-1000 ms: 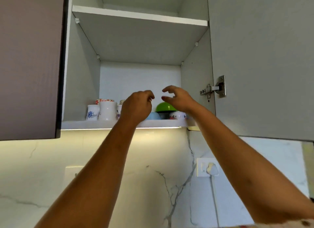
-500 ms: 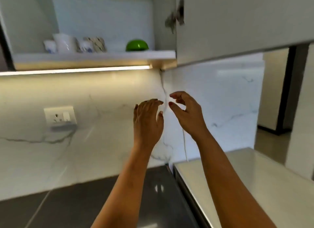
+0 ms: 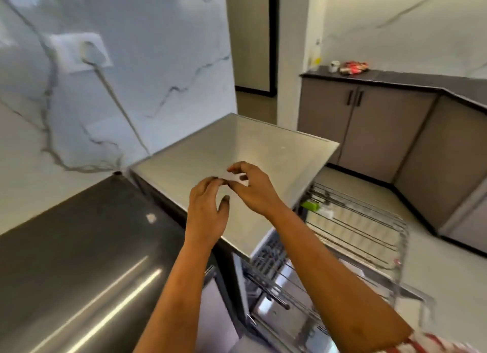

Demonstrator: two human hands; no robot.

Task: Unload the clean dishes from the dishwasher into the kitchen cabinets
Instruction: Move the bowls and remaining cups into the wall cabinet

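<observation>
Up close in front of me, both grips are empty. The left grip [image 3: 205,215] has its fingers loosely curled and the right grip [image 3: 253,192] has them bent and spread. The fingertips nearly meet, but neither hand is holding anything. They've just come down from the cabinet shelf, so I reckon that last piece is stowed and I'm swinging back for the next one.

Just below and to my right, the dishwasher's upper rack [image 3: 355,229] is pulled out. It looks mostly bare apart from a green thing [image 3: 311,205] at its back corner, with something white beside it. The lower rack [image 3: 274,273] is too blurry to tell what's in it. So whatever's left to unload is down there.

Both grips hover over the near edge of the steel counter [image 3: 250,147], with the dark counter [image 3: 79,247] to its left. Behind that is the wall socket [image 3: 79,51], and way off is a far counter [image 3: 395,76] with a mug [image 3: 334,66].

A second ago I was looking up at mugs and a green bowl on the shelf, with both hands at it. Now the cabinet is out of view and the racks have come in.
</observation>
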